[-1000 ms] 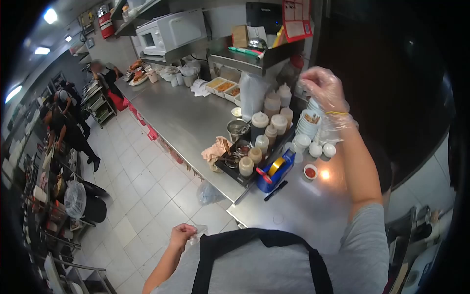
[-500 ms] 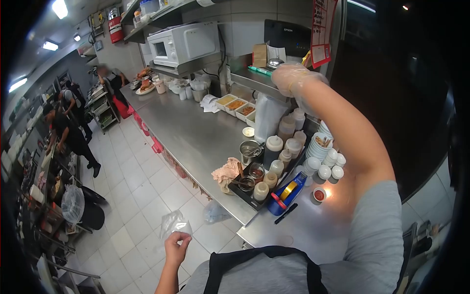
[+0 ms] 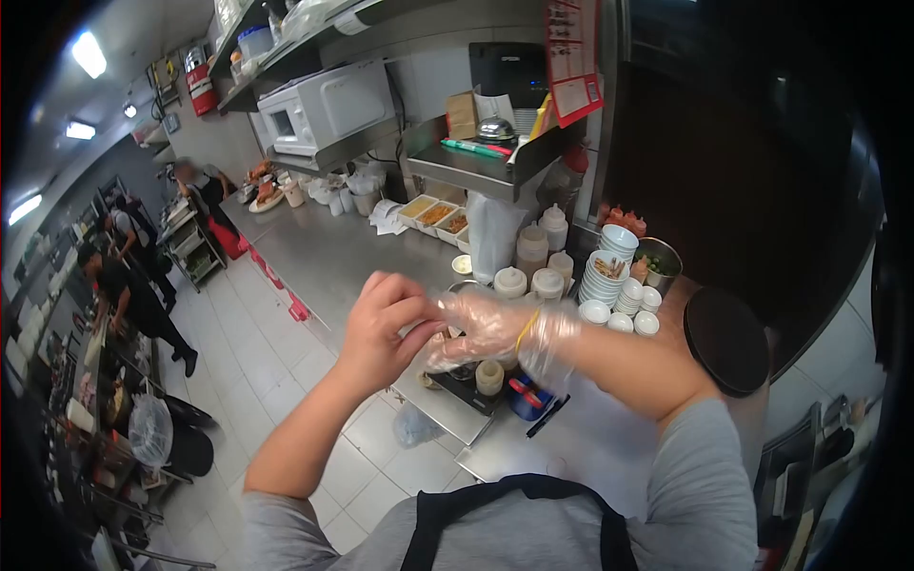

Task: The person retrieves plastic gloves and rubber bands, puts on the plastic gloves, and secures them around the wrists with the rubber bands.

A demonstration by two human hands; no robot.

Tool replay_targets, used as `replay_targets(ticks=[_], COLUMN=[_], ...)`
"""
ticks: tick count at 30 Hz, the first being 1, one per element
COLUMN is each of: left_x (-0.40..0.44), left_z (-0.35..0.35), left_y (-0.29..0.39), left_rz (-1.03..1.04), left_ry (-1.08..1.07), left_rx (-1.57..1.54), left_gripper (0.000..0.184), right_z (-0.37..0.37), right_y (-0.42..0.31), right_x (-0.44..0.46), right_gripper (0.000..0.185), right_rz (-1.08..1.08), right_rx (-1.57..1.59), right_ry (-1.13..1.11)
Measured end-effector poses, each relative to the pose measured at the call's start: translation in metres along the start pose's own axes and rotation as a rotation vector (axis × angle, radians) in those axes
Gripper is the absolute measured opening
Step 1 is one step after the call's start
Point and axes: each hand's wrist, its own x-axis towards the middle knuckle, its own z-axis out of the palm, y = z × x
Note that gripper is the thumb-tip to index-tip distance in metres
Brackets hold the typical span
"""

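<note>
My bare left hand point(image 3: 383, 324) is raised over the counter, its fingers and thumb pinched on a thin clear plastic glove point(image 3: 444, 354). Meeting it fingertip to fingertip is my right hand point(image 3: 486, 328), which wears a clear plastic glove with a yellow rubber band point(image 3: 528, 326) round the wrist. Its fingers, somewhat blurred, close on the same loose plastic. Below and behind the hands, partly covered, stand squeeze bottles point(image 3: 510, 283), a black tray point(image 3: 473, 393) of jars and a blue tape dispenser point(image 3: 533, 400).
A black marker point(image 3: 547, 417) lies on the steel counter point(image 3: 314, 257). White bowls and cups point(image 3: 602, 285) are stacked at right, near a round black lid point(image 3: 726, 341). Above hangs a shelf point(image 3: 466, 164) with a bell point(image 3: 496, 130) and markers. Other people point(image 3: 133, 295) work at far left.
My right hand has come down from the shelf to the middle. My left hand has risen from low over the floor with the clear plastic, and the two hands now meet.
</note>
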Motion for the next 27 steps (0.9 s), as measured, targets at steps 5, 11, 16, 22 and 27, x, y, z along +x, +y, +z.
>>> replay_targets(ticks=[5, 11, 16, 22, 27], left_x=[0.066, 0.203, 0.301, 0.332, 0.335], left_z=[0.03, 0.077, 0.13, 0.153, 0.156], left_y=[0.019, 0.072, 0.045, 0.03, 0.023], left_rz=[0.198, 0.17, 0.059, -0.132, -0.153], left_ry=[-0.187, -0.252, -0.183, -0.25, -0.169], left_rx=[-0.037, 0.643, 1.016, 1.09, 1.117], left_gripper=[0.022, 0.074, 0.091, 0.096, 0.088], right_z=[0.013, 0.008, 0.017, 0.027, 0.019], right_y=[0.012, 0.015, 0.009, 0.029, 0.013], right_x=[-0.062, -0.163, -0.217, -0.249, -0.25], right_gripper=[0.021, 0.014, 0.014, 0.016, 0.012], right_rz=[0.054, 0.131, 0.262, 0.192, 0.223], right_rx=[0.237, 0.007, -0.02, 0.18, 0.217], right_ry=[0.629, 0.864, 0.928, 1.06, 1.055])
